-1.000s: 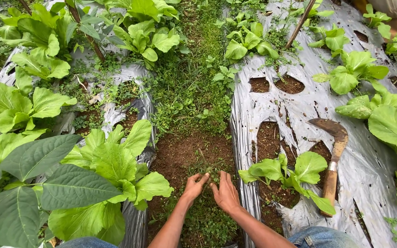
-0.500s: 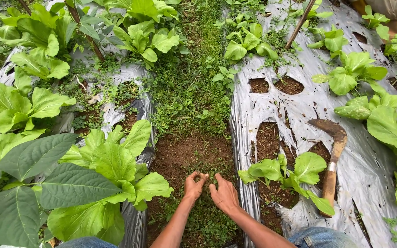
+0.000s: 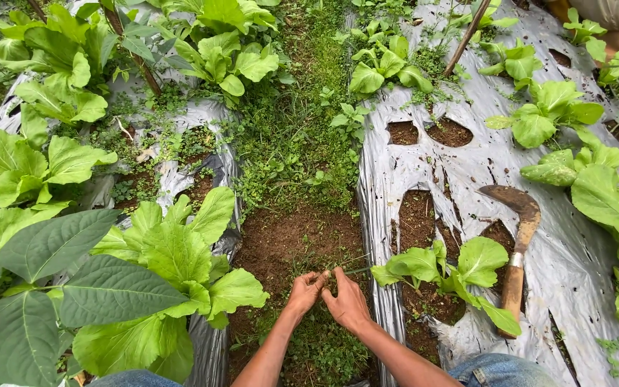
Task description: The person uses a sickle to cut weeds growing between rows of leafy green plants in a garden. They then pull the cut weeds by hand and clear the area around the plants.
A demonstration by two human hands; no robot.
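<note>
The left hand [image 3: 304, 290] and the right hand [image 3: 347, 301] meet fingertip to fingertip low in the furrow, both pinching a small tuft of grassy weeds [image 3: 324, 276] rooted at the near edge of the bare brown soil [image 3: 288, 236] between the two beds. Thin blades stick out to the right of the fingers.

At far left, broad-leafed greens [image 3: 173, 251] overhang the silver plastic mulch [image 3: 213, 158] of the left bed. The furrow beyond the hands is thick with low green weeds [image 3: 295, 136]. Just right of the right hand, a young leafy plant [image 3: 460, 265] grows from a hole in the right bed's mulch sheet [image 3: 481, 158]. Further right, a sickle with a rusty curved blade and wooden handle [image 3: 519, 251] lies on that sheet, apart from both hands.

To do this pull well, I judge the grip should sit low at the base of the stems, close to the soil, with a steady straight lift so roots come too, keeping clear of the young plant's leaves.
</note>
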